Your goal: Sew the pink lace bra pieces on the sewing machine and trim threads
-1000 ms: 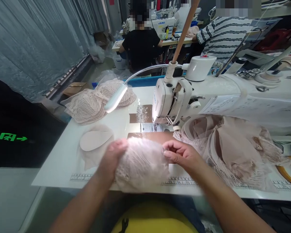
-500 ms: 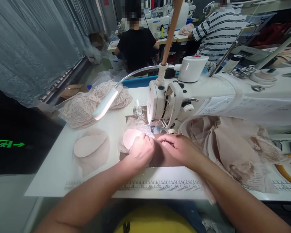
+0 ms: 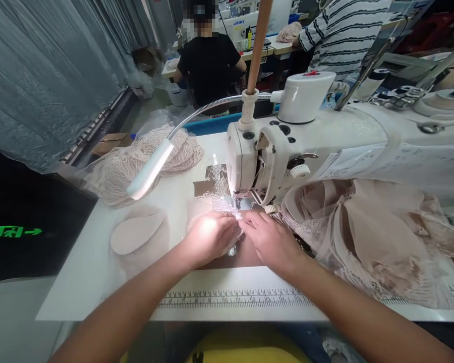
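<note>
My left hand [image 3: 213, 234] is closed on a pale pink lace piece [image 3: 221, 203], which lies under the sewing machine's [image 3: 245, 156] needle area. Fingers of my right hand [image 3: 270, 239] pinch the same lace from the other side, their tips almost meeting the left ones just in front of the presser foot. Most of the lace is hidden beneath my left hand. A brown plate [image 3: 249, 256] lies under both hands. To the left, an oval pale pad [image 3: 138, 233] rests on sheer fabric.
Stacked lace pieces [image 3: 121, 171] sit at the back left, under a bendable lamp [image 3: 151, 169]. Pink sewn pieces [image 3: 374, 237] are heaped right of the needle. A printed ruler [image 3: 227, 298] runs along the table's front. Two people sit at machines beyond.
My right hand has come in to the lace, meeting my left hand at the needle. My left hand now covers the pale pad it was holding beside. The view has shifted slightly.
</note>
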Available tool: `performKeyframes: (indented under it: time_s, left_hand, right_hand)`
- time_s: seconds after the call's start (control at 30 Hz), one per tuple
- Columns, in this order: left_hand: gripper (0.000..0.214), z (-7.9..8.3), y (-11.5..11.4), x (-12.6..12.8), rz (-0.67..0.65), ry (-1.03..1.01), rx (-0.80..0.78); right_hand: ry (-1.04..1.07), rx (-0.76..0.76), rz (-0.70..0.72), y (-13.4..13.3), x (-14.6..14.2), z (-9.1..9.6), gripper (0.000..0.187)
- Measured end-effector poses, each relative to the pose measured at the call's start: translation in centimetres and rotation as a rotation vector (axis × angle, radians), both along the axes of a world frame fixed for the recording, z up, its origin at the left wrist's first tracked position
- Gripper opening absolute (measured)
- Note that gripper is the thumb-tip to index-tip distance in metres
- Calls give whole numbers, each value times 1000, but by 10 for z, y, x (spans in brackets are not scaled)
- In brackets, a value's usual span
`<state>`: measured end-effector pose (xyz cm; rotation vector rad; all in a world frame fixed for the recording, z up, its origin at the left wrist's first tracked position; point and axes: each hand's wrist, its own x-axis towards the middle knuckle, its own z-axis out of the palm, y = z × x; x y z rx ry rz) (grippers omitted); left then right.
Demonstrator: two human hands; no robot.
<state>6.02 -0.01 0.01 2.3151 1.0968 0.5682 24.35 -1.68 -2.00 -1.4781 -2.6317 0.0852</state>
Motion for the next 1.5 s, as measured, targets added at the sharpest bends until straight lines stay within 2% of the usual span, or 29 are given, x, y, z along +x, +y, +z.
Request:
performKeyframes:
  time_s: [0.1, 0.2, 0.4, 0.63, 0.83, 1.1, 1.3, 1.37, 1.5]
  left_hand:
    - [27, -20, 8, 3, -56, 180, 284]
    - [29, -27, 18, 3, -112, 234, 355]
    - [29, -25, 33, 0, -135, 235, 351]
    - [36, -29, 28, -3, -103, 233, 317]
    - [36, -25, 32, -1, -90, 283, 264]
    - [42, -28, 28, -4, 79, 371, 280]
    - [41, -26, 30, -10, 136, 374, 236]
    - [40, -19, 25, -16, 87, 345, 173]
    - [36, 2, 0, -29, -286, 208, -54]
  right_hand:
    - [-55, 0, -33, 2, -3, 0, 42]
    - [-91, -6, -72, 6, -6, 0, 43]
    - [-88, -13, -127, 12, -8, 0, 46]
    - [-51, -5, -119, 9, -5, -1, 51]
    - [-32, -20, -117, 9, -3, -2, 49]
    - [-10, 17, -104, 7, -1, -9, 51]
    - [71, 85, -86, 6, 1, -13, 44]
    - [162, 89, -69, 7, 4, -14, 42]
    - [367, 84, 38, 8, 11, -16, 37]
